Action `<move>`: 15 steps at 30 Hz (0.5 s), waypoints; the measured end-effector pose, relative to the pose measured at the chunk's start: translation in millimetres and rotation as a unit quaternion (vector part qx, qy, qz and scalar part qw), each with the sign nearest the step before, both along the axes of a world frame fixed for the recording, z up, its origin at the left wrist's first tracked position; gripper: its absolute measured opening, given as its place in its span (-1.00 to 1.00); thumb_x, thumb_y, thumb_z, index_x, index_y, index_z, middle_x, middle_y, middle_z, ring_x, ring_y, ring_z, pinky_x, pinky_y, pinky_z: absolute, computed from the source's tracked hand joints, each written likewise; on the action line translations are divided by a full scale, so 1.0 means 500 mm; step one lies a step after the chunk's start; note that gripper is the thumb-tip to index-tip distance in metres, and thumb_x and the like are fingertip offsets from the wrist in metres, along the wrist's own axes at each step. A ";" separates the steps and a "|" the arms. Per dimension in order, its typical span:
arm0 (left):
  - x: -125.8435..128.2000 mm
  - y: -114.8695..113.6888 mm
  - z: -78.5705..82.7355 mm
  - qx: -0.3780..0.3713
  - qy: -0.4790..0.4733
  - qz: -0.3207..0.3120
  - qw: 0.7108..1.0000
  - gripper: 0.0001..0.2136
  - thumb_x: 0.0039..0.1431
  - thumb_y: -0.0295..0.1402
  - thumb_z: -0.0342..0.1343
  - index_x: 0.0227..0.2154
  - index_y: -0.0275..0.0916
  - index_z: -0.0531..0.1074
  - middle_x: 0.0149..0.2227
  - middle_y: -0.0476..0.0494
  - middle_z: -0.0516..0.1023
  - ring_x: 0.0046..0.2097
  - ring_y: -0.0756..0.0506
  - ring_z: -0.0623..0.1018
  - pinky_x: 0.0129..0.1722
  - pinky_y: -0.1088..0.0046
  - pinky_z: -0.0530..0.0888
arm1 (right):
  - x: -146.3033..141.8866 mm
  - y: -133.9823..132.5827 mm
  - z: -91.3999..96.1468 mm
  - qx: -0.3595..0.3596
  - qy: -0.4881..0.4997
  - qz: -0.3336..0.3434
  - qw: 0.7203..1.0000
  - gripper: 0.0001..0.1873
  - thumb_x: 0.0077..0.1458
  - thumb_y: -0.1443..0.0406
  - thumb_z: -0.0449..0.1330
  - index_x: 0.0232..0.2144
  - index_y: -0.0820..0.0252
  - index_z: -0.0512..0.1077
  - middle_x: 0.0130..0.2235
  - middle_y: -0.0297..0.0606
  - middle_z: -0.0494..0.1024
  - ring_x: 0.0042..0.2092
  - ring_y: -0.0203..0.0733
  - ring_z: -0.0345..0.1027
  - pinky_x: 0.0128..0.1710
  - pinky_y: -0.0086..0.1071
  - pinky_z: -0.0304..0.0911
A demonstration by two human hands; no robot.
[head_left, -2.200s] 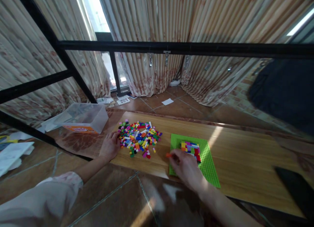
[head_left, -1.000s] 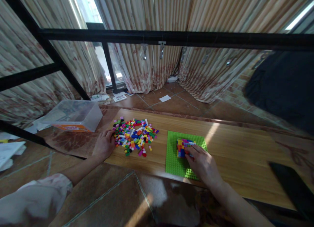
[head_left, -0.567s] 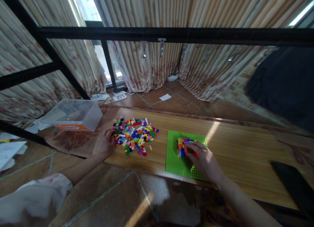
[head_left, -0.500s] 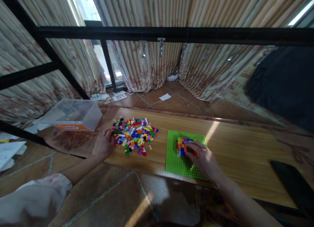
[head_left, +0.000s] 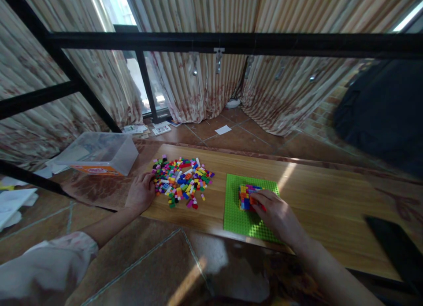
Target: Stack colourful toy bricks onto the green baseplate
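Note:
On a green studded baseplate (head_left: 236, 222) sits a low block of multicoloured toy bricks (head_left: 243, 197). My right hand (head_left: 276, 211) is over the right part of that block, its thumb and fingers closed around an orange brick (head_left: 253, 200). The hand hides part of the built bricks and of the plate. Left of the plate, a loose pile of small coloured bricks (head_left: 185, 178) is spread over the wooden board. My left hand (head_left: 142, 192) rests at the pile's left edge, fingers loosely bent and a little apart, with nothing visible in them.
A clear plastic box (head_left: 124, 154) with an orange label stands behind my left hand. A dark flat object (head_left: 391, 242) lies at the board's (head_left: 324, 200) right end. A black metal bar (head_left: 231, 44) crosses in front of the curtains. Papers (head_left: 15, 204) lie at the far left.
My right hand has shifted very slightly over the bricks, its fingers still at the orange brick. My left hand stays in place; the whole view moves only a little.

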State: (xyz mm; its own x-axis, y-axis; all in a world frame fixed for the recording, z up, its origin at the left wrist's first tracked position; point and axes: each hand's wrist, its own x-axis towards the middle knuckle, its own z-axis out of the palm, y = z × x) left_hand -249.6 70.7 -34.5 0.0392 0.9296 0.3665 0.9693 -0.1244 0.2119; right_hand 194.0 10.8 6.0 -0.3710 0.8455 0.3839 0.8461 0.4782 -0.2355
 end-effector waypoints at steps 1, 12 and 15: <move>0.000 0.000 0.000 0.001 -0.001 0.000 1.000 -0.68 0.16 -0.39 -0.13 -0.05 -0.24 0.37 -0.03 -0.25 0.43 0.02 -0.24 0.40 0.07 0.15 0.34 | -0.001 0.000 -0.001 0.000 -0.008 0.001 1.000 -0.77 0.17 0.28 0.06 -0.20 0.15 0.49 -0.16 -0.16 0.53 -0.14 -0.15 0.41 -0.09 -0.25 0.38; 0.002 -0.002 0.005 -0.002 0.006 0.000 1.000 -0.68 0.18 -0.38 -0.15 -0.06 -0.26 0.37 -0.02 -0.26 0.43 0.04 -0.23 0.39 0.08 0.19 0.33 | -0.010 0.004 0.003 -0.004 -0.049 -0.011 0.999 -0.79 0.17 0.32 0.06 -0.25 0.18 0.49 -0.19 -0.14 0.50 -0.16 -0.13 0.36 -0.15 -0.28 0.34; 0.001 -0.001 0.003 0.002 0.015 -0.003 1.000 -0.68 0.17 -0.39 -0.14 -0.06 -0.27 0.36 -0.02 -0.26 0.43 0.04 -0.23 0.39 0.08 0.19 0.33 | -0.017 0.001 0.010 -0.003 -0.076 -0.016 0.997 -0.79 0.17 0.35 0.04 -0.28 0.19 0.49 -0.21 -0.13 0.49 -0.17 -0.11 0.34 -0.17 -0.27 0.32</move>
State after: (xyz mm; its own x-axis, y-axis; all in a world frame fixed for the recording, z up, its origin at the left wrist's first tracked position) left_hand -248.9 70.2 -32.9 0.0557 0.9281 0.3681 0.9743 -0.1311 0.1832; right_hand 185.7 11.5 11.1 -0.3968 0.8600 0.3209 0.8872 0.4490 -0.1063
